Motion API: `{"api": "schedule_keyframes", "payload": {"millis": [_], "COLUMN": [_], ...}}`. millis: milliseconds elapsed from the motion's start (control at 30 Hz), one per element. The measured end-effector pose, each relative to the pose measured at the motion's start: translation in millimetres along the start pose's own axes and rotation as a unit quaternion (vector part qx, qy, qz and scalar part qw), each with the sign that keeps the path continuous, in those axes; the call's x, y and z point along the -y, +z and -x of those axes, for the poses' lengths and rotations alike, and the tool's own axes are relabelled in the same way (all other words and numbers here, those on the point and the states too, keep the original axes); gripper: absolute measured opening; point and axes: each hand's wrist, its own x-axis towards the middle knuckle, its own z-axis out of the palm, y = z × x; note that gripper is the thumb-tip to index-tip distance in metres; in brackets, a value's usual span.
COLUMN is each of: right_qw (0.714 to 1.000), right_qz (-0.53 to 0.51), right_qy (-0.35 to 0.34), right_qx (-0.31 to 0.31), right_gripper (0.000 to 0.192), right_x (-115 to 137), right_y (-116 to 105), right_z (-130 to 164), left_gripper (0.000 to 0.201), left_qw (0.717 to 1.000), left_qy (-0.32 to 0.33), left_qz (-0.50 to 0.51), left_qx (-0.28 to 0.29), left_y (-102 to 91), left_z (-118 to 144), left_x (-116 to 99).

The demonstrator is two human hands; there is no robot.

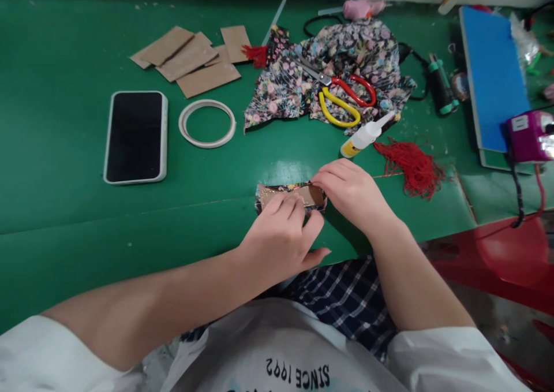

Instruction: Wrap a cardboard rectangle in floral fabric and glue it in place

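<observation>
We press the fabric-wrapped cardboard piece (289, 196) flat on the green table (64, 167), left hand (281, 236) fingers bent down onto it, right hand (348, 190) pinching its three-o'clock end; keep folds tight.

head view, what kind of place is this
Probably a craft or sewing workbench. On the green table lie floral fabric, scissors, a glue bottle and cardboard pieces. Both hands, left and right, press a fabric-wrapped card.
</observation>
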Motion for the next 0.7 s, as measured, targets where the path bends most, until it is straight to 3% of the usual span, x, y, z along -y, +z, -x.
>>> {"api": "schedule_keyframes", "payload": {"millis": [700], "right_qw": [0.995], "right_qz": [0.092], "right_qy": [-0.004], "right_qx": [0.033], "right_gripper": [0.014], "right_x": [6.6], "right_y": [-4.7], "right_z": [3.3], "left_gripper": [0.044], "left_qw": [1.0], "left_qy": [-0.008], "left_qz": [0.016], "left_qx": [-0.004], "left_y": [-0.5], "left_z": [-2.4], "left_x": [0.4]}}
